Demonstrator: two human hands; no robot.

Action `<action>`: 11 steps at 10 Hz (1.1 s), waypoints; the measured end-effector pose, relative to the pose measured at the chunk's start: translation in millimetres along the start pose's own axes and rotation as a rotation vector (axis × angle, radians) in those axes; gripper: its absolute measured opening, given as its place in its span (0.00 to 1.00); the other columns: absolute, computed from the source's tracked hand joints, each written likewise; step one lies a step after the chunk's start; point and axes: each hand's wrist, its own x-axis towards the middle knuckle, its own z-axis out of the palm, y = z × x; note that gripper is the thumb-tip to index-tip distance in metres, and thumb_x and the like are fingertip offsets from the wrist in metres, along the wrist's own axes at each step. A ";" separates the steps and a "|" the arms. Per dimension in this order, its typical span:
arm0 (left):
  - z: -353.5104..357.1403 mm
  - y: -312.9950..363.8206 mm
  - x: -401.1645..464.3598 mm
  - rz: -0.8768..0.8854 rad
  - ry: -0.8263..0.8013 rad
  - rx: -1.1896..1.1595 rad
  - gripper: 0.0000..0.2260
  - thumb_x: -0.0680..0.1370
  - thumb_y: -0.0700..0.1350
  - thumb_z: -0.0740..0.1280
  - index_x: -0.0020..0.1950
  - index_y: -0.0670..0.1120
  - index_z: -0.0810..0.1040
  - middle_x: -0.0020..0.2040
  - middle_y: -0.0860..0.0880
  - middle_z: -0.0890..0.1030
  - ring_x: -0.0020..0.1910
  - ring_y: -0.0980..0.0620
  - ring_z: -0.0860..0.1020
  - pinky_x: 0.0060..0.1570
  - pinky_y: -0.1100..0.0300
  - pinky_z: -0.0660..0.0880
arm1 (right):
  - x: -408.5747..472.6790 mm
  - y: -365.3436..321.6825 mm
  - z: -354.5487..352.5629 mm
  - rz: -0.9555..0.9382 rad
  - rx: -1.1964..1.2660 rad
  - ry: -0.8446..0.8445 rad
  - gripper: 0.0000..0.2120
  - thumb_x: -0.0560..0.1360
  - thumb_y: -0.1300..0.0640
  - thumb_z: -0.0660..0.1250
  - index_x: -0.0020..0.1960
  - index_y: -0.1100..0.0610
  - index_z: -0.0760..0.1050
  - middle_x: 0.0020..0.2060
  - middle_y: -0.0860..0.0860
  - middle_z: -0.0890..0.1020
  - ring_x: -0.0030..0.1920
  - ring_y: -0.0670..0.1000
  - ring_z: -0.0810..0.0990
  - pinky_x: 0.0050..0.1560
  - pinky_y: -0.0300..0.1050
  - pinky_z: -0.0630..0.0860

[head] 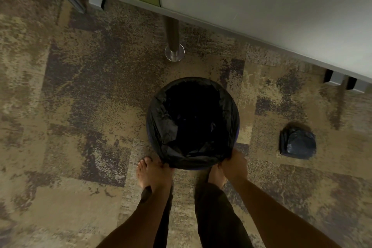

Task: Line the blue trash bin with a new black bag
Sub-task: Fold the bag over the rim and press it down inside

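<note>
Both forearms reach straight down past the person's bare feet. The left hand (161,169) and the right hand (234,164) each have their fingers clenched on the near edge of the black bag (171,127), which is stretched over the rim and folded down outside it. The bin (238,130) stands upright on the patterned carpet (80,106), mouth facing up, only a sliver of blue showing. Off to the right lies a small folded dark bag (298,143). Beyond stands a metal table leg (174,46) under the grey tabletop (261,2).
</note>
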 end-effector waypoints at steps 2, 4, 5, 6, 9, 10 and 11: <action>2.6 -6.7 -2.0 0.019 -0.056 0.131 0.41 0.71 0.63 0.70 0.77 0.42 0.66 0.82 0.37 0.55 0.82 0.39 0.54 0.81 0.46 0.54 | -10.6 2.2 -9.5 0.119 0.338 -0.195 0.14 0.73 0.78 0.58 0.45 0.66 0.79 0.37 0.59 0.83 0.35 0.53 0.82 0.27 0.36 0.78; 1.7 -9.6 -0.1 -0.012 -0.104 0.194 0.53 0.70 0.60 0.72 0.83 0.40 0.46 0.84 0.41 0.45 0.84 0.44 0.44 0.83 0.48 0.45 | -11.0 3.6 -11.8 -0.033 0.262 -0.171 0.13 0.70 0.77 0.61 0.50 0.69 0.80 0.40 0.58 0.85 0.42 0.57 0.83 0.38 0.44 0.81; 3.3 -16.1 4.0 -0.068 -0.156 0.163 0.45 0.71 0.59 0.72 0.82 0.47 0.56 0.84 0.38 0.48 0.84 0.41 0.49 0.82 0.47 0.51 | -6.6 5.6 -10.1 -0.084 0.107 -0.144 0.10 0.71 0.74 0.63 0.43 0.61 0.76 0.35 0.54 0.80 0.40 0.56 0.78 0.38 0.46 0.73; 4.2 -17.3 9.7 -0.053 -0.133 0.244 0.47 0.72 0.62 0.72 0.83 0.43 0.55 0.84 0.37 0.45 0.84 0.40 0.45 0.82 0.48 0.48 | -3.9 8.2 -7.9 -0.088 0.026 -0.093 0.06 0.73 0.70 0.64 0.45 0.63 0.79 0.39 0.58 0.82 0.41 0.59 0.80 0.42 0.50 0.76; -38.3 24.3 14.7 -0.235 -0.345 -0.563 0.14 0.71 0.22 0.70 0.52 0.34 0.79 0.52 0.34 0.82 0.44 0.41 0.83 0.37 0.61 0.84 | 13.7 -8.5 -22.4 -0.129 0.049 -0.177 0.14 0.73 0.73 0.65 0.42 0.54 0.77 0.30 0.44 0.82 0.33 0.47 0.82 0.32 0.36 0.78; -61.7 49.4 7.9 -0.132 -0.368 -0.469 0.12 0.71 0.23 0.71 0.43 0.39 0.78 0.40 0.41 0.78 0.35 0.48 0.76 0.28 0.65 0.77 | 22.1 -15.9 -31.3 -0.165 -0.012 -0.204 0.07 0.73 0.70 0.68 0.51 0.65 0.78 0.42 0.64 0.84 0.46 0.65 0.84 0.48 0.62 0.82; -79.9 61.5 16.2 -0.110 -0.240 -0.589 0.12 0.77 0.25 0.62 0.43 0.42 0.75 0.38 0.42 0.77 0.34 0.48 0.75 0.28 0.60 0.74 | 27.6 -19.8 -47.0 -0.189 -0.068 -0.355 0.21 0.75 0.64 0.70 0.67 0.62 0.73 0.55 0.61 0.83 0.57 0.65 0.81 0.55 0.61 0.80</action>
